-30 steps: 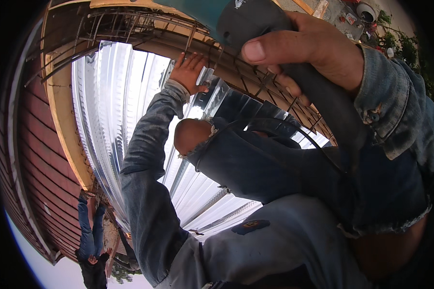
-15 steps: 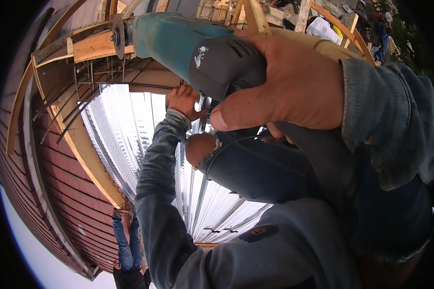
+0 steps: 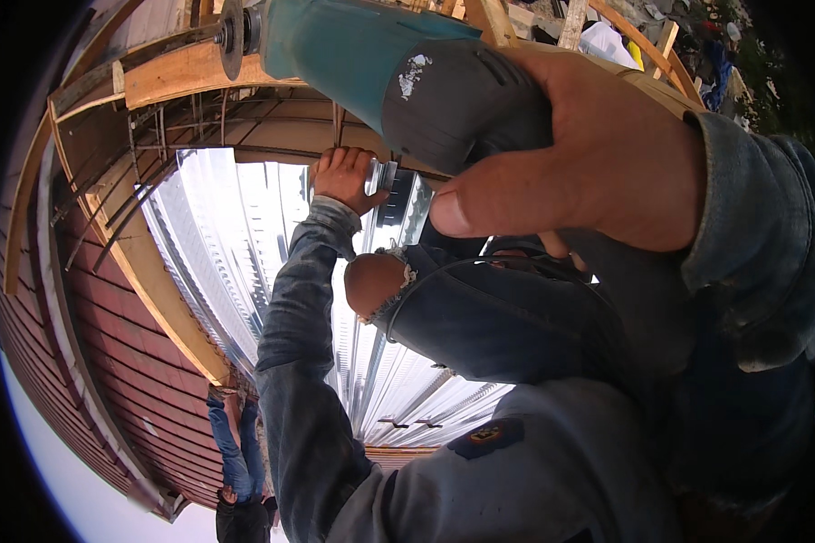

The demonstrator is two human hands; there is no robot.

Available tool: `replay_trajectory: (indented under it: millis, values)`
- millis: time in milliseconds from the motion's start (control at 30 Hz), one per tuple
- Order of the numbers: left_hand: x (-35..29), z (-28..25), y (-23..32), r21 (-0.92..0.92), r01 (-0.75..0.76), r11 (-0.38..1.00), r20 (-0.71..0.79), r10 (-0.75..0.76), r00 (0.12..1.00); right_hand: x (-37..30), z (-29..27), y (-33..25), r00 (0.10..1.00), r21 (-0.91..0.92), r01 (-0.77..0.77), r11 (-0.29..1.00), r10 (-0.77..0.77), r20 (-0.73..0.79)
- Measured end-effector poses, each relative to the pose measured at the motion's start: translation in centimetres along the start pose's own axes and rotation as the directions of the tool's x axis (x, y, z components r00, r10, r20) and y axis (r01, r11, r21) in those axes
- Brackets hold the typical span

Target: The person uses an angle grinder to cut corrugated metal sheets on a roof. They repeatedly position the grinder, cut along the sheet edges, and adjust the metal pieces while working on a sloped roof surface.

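A teal and dark grey angle grinder [image 3: 335, 68] is held up close in my right hand [image 3: 598, 154], the fingers wrapped round its body and the thumb along the near side. Its thin cutting disc [image 3: 233, 38] points to the upper left, apart from the metal below. Farther off, my left hand [image 3: 342, 178] is closed over the far end of a shiny ribbed metal sheet [image 3: 272, 226], its thumb by a raised rib. My bent knee [image 3: 378, 285] shows through torn jeans beside it. A dark cord [image 3: 444, 262] runs over my leg.
Steel bars [image 3: 145, 195] stick out at the left, by a timber form board [image 3: 158, 281]. Beyond them lies a red tiled roof [image 3: 109, 353]. Another person's legs in jeans [image 3: 234, 452] show at lower left. Boards and debris [image 3: 598, 41] lie at the top.
The grinder and my right hand have shifted right, with the disc slightly higher, showing more of the sheet's end. My left hand stays on the metal.
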State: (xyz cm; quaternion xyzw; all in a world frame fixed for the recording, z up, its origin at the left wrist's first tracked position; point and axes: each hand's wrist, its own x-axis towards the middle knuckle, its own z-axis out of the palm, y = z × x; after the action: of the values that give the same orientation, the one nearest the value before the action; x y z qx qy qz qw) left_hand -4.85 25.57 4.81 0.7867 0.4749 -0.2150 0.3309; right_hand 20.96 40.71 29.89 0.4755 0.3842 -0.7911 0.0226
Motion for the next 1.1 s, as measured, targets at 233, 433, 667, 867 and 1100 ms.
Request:
replay_trajectory:
  millis: [233, 433, 667, 867, 1100]
  values:
    - [0.0, 3.0, 1.1, 0.065, 0.112, 0.992, -0.088, -0.106, 0.99, 1.5, 1.0, -0.3, 0.987, 0.021, -0.158, 0.987, 0.159, -0.034]
    - [-2.6, 3.7, 3.0, -0.1, 0.34, 0.935, -0.331, -0.354, 0.875, 1.3, 0.4, 0.2, 0.983, 0.099, -0.185, 0.978, 0.186, 0.002]
    - [-3.9, 5.0, 2.9, -0.279, 0.314, 0.908, -0.44, -0.411, 0.798, 1.4, 0.7, 0.2, 0.984, 0.093, -0.167, 0.982, 0.173, -0.05]
    - [-17.5, 8.0, -0.4, -0.618, 0.344, 0.706, -0.705, -0.692, 0.153, 1.0, 1.9, -0.5, 0.987, -0.072, -0.159, 0.985, 0.16, -0.002]
    - [-21.9, 32.4, 11.8, -0.827, 0.343, -0.446, 0.132, -0.746, -0.652, 4.8, 9.6, -4.6, 0.993, -0.653, 0.02, 0.757, 0.062, 0.103]
